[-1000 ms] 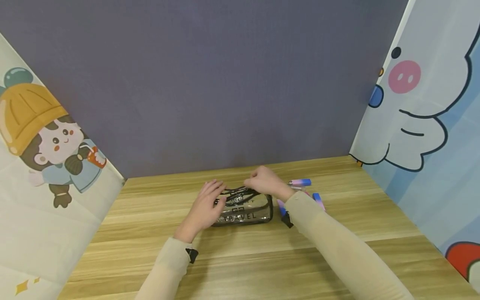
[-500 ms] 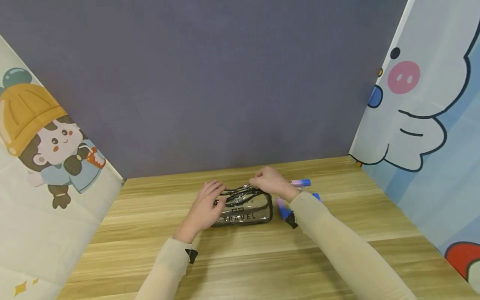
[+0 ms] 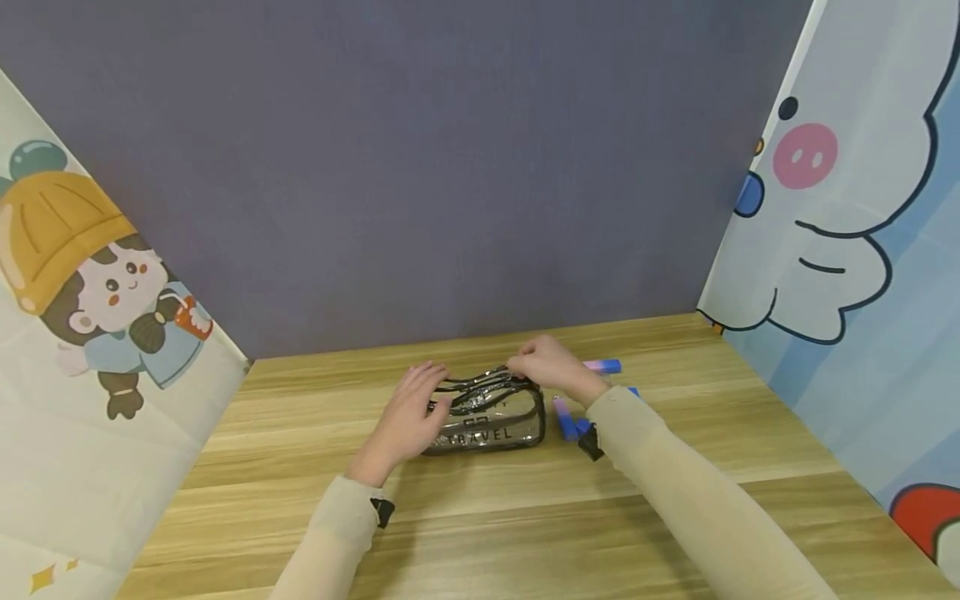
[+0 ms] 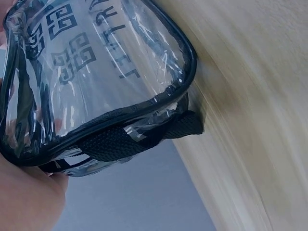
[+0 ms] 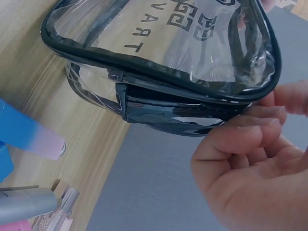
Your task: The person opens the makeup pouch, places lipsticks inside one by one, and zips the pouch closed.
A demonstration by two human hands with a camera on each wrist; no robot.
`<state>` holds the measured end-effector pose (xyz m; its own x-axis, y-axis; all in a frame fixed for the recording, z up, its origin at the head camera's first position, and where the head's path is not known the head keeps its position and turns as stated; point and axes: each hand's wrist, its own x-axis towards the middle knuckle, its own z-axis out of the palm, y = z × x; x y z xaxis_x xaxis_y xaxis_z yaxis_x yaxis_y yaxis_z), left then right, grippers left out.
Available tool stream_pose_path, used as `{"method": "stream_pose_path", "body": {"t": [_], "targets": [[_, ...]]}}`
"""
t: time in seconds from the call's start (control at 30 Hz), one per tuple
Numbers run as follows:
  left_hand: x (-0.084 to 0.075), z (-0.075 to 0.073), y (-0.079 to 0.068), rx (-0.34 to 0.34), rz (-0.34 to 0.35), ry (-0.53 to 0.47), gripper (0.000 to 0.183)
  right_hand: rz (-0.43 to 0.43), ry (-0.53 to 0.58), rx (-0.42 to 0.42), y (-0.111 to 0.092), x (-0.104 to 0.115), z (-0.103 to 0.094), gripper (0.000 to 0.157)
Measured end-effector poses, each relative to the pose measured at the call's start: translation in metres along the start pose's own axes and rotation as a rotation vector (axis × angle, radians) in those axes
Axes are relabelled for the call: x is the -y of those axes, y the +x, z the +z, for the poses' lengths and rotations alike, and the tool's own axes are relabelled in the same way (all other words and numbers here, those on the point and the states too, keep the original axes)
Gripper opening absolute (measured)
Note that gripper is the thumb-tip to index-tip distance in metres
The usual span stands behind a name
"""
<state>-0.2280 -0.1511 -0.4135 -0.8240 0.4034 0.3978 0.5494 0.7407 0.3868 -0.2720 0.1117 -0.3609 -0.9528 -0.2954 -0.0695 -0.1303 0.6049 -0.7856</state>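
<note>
A clear toiletry bag [image 3: 495,423] with black piping and "TRAVEL" lettering lies on the wooden table. My left hand [image 3: 408,417] holds its left end, thumb on the near side and fingers stretched toward the back. In the left wrist view, part of that hand [image 4: 29,197] shows at the bag's end, beside a black fabric strap [image 4: 115,144]. At the upper right corner, my right hand [image 3: 551,367] pinches the bag's top edge between curled fingers and thumb. Whatever small piece lies between those fingertips is hidden in the right wrist view.
Right of the bag lie pink-and-blue tubes [image 3: 564,419], partly under my right forearm. A silver tube [image 5: 26,204] and a small clear tube with a silver cap [image 5: 60,209] lie near them. A grey panel [image 3: 450,183] stands behind the wooden table [image 3: 487,533].
My right hand has slid to the right along the bag's top edge toward its right corner. My left hand and the bag have stayed nearly in place.
</note>
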Motion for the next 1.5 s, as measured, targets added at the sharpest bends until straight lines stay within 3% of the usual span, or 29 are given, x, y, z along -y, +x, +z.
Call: {"method": "stream_pose_path", "body": {"t": [0.33, 0.57, 0.77, 1.5], "targets": [[0.001, 0.002, -0.005, -0.012, -0.061, -0.092, 0.039, -0.008, 0.008, 0.011, -0.002, 0.001, -0.001, 0.034], [0.002, 0.003, -0.003, -0.044, 0.001, -0.009, 0.038, -0.024, 0.002, -0.004, -0.002, -0.002, -0.005, 0.032], [0.002, 0.005, -0.003, -0.059, 0.012, 0.077, 0.039, -0.005, 0.032, -0.018, -0.004, -0.006, -0.009, 0.029], [-0.001, 0.003, -0.004, -0.036, 0.013, 0.091, 0.043, 0.007, 0.016, -0.021, -0.009, -0.015, -0.019, 0.027]]}}
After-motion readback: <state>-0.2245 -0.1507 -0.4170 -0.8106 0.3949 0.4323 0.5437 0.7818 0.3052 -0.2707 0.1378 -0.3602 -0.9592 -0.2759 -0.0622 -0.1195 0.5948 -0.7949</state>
